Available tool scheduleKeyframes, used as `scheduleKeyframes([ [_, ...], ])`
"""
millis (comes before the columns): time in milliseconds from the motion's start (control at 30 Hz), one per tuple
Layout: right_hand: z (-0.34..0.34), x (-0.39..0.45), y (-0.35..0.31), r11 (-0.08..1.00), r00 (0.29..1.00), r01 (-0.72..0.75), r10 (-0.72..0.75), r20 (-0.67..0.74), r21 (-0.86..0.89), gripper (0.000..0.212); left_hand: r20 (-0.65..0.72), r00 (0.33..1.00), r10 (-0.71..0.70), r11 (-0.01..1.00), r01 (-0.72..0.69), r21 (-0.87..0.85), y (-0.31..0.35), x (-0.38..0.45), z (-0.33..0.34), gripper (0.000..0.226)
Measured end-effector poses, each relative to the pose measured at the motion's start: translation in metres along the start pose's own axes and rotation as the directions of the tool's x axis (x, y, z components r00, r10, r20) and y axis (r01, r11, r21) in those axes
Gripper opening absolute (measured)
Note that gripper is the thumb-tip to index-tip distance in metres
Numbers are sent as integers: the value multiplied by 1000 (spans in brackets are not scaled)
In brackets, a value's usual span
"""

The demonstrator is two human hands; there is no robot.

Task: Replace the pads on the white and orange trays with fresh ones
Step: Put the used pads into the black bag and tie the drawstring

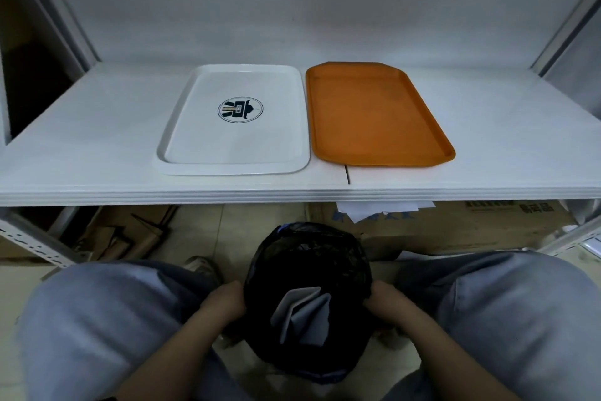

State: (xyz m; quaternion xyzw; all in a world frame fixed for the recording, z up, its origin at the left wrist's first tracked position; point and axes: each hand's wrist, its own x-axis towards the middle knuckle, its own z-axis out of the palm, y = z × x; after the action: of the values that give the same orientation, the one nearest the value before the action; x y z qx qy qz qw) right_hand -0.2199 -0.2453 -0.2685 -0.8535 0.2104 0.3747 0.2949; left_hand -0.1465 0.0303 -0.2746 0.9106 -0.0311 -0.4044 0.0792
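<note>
A white tray [182, 127] with a round dark logo lies on the white shelf, and an orange tray [374, 114] lies right beside it; both trays are bare. Below the shelf, between my knees, stands a bin lined with a black bag [305, 257]. Folded white pads [300, 314] stick up inside it. My left hand [224, 303] grips the bag's left edge and my right hand [385, 301] grips its right edge, fingers curled over the rim.
The white shelf [97, 147] has free surface on both sides of the trays. Cardboard boxes [455, 228] with white sheets [374, 209] on them sit under the shelf at right, more cardboard [123, 231] at left. Metal shelf posts flank both sides.
</note>
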Motion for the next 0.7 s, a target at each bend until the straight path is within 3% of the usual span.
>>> scheduleKeyframes([
  [67, -15, -9, -7, 997, 995, 74, -75, -59, -13, 24, 1, 999, 34, 999, -34, 3, -2, -3, -14, 27],
  [133, -29, -22, -13, 991, 988, 119, -112, -105, 61, 19, -11, 999, 44, 992, -45, -118, -3, -10, -26, 24],
  [233, -49, -34, -17, 984, 987, 107, -89, -131, 142, 18, 0, 1000, 6, 945, -5, -326, -5, -21, -41, 24],
  [400, -74, -35, -6, 981, 988, 51, -22, -153, 187, 32, 67, 998, -19, 919, 44, -393, -18, -23, -52, 28],
  [533, -83, -30, 2, 988, 984, 56, -31, -176, 141, 36, 99, 994, -35, 949, 64, -308, -21, -20, -55, 28],
  [633, -83, -25, 2, 999, 988, 24, -19, -153, 31, 42, 26, 999, 32, 999, -33, 30, -21, -14, -59, 37],
  [700, -84, -19, -4, 989, 985, -13, -12, -175, -145, 51, 22, 999, 49, 995, -51, 80, -16, -9, -63, 49],
])
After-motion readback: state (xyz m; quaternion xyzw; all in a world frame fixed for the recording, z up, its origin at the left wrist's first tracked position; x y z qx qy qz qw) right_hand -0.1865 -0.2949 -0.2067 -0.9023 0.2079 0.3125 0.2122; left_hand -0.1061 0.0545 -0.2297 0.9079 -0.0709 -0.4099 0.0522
